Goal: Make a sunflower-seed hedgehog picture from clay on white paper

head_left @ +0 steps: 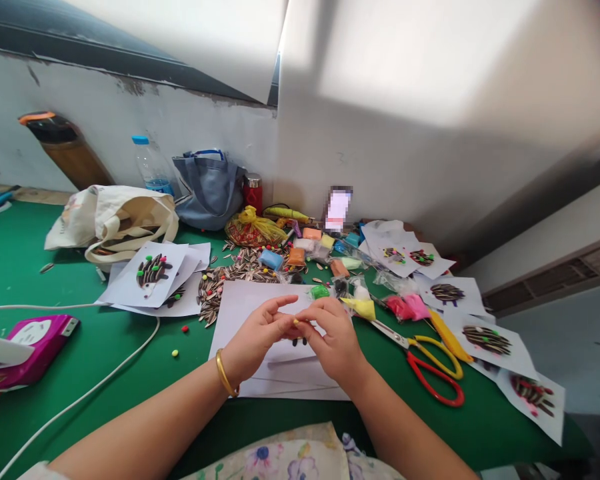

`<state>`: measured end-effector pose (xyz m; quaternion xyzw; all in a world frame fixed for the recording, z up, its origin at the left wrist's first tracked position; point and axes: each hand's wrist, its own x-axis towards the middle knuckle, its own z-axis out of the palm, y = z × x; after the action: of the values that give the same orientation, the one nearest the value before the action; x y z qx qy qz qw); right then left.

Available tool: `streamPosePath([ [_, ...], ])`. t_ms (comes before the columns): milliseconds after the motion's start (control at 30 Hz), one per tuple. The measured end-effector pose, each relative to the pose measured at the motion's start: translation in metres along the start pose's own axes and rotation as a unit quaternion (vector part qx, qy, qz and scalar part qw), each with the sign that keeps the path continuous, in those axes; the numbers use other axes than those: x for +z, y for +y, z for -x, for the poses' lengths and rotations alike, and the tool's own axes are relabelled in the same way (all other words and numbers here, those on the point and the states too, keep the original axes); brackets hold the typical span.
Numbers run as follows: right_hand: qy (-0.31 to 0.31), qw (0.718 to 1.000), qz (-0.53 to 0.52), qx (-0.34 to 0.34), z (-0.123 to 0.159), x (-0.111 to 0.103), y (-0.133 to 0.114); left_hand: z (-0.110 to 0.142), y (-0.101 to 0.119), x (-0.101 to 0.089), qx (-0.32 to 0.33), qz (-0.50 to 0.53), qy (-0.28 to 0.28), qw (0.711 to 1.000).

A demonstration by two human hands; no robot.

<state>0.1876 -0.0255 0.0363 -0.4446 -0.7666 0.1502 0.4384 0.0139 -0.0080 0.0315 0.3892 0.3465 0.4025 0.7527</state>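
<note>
My left hand, with a gold bangle at its wrist, meets my right hand over a stack of white paper. A tiny yellow bit of clay sits between the fingertips of both hands. The left thumb and the right thumb and index finger press around it, while the other left fingers are loosely raised. Dark marks or pieces show on the paper just below, mostly covered by my hands. A yellow clay lump lies right of my right hand.
Sunflower seeds and bagged coloured clay lie behind the paper. Red-and-yellow scissors are at right, near finished seed pictures. More seed pictures, a white cable and a magenta box are at left. Bags stand behind.
</note>
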Motion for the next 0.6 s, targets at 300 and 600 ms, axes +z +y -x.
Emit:
streamPosePath([
  [300,-0.031,0.991,0.04,-0.127,0.004,0.016,-0.018,-0.001,0.009,0.0,-0.057,0.33,-0.055,0.941],
  [600,-0.05,0.975,0.142,-0.166,0.012,0.023,-0.022,-0.003,0.016,-0.011,-0.03,0.438,-0.036,0.898],
])
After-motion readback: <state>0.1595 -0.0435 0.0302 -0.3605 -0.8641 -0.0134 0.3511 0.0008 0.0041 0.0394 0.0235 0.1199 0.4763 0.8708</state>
